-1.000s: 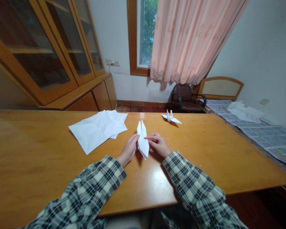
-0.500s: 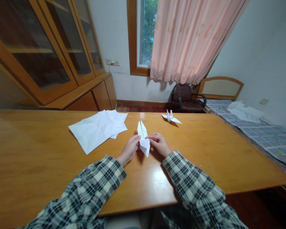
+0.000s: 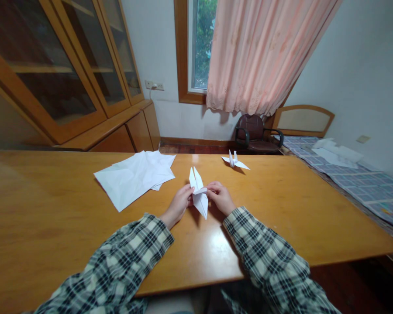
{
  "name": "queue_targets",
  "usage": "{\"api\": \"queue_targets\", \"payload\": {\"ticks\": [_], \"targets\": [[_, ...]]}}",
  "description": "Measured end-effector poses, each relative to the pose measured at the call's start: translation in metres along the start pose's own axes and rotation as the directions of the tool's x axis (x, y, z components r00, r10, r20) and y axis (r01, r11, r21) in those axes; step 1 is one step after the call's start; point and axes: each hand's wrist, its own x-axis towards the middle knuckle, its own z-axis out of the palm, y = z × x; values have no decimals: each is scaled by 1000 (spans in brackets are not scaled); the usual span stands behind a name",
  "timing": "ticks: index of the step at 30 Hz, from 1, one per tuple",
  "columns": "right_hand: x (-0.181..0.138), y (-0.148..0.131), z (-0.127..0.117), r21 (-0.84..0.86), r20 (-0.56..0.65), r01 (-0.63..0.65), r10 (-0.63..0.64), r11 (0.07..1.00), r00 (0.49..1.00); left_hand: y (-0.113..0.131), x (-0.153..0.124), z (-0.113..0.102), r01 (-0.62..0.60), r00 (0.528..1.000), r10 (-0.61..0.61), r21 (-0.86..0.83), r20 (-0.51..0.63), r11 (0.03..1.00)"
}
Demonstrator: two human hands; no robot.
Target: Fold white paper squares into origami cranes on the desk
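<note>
A half-folded white paper figure (image 3: 199, 194) is raised just above the wooden table (image 3: 52, 209), its two pointed tips aimed away from me. My left hand (image 3: 177, 206) pinches its left side. My right hand (image 3: 221, 197) pinches its right side, where a small flap is turned sideways. Both sleeves are checked.
A loose pile of white paper sheets (image 3: 134, 176) lies to the left of my hands. A finished paper crane (image 3: 235, 161) stands near the table's far edge. Beyond it are a dark armchair (image 3: 257, 133) and a bed (image 3: 353, 174) at the right. Glass-door cabinets (image 3: 62, 69) fill the left.
The paper figure has turned a little and moved slightly right between my hands. A small flap near my right fingers has been folded across its middle.
</note>
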Motion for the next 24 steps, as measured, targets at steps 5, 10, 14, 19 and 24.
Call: {"api": "queue_targets", "payload": {"ticks": [5, 10, 14, 19, 24], "targets": [[0, 2, 0, -7, -25, 3, -3, 1000, 1000, 2, -2, 2, -1, 1000, 0, 28, 14, 1000], [0, 1, 0, -14, -28, 18, -19, 1000, 999, 3, -2, 3, -5, 999, 3, 63, 36, 998], [0, 0, 1, -31, -29, 27, -28, 999, 999, 2, -2, 1, -14, 998, 7, 107, 66, 994], [-1, -2, 2, -84, -28, 25, -28, 996, 999, 0, -3, 2, -26, 996, 11, 166, 92, 986], [-3, -7, 2, -121, -42, 20, -25, 992, 999, -1, -4, 5, -26, 994, 6, 179, 111, 983]]}}
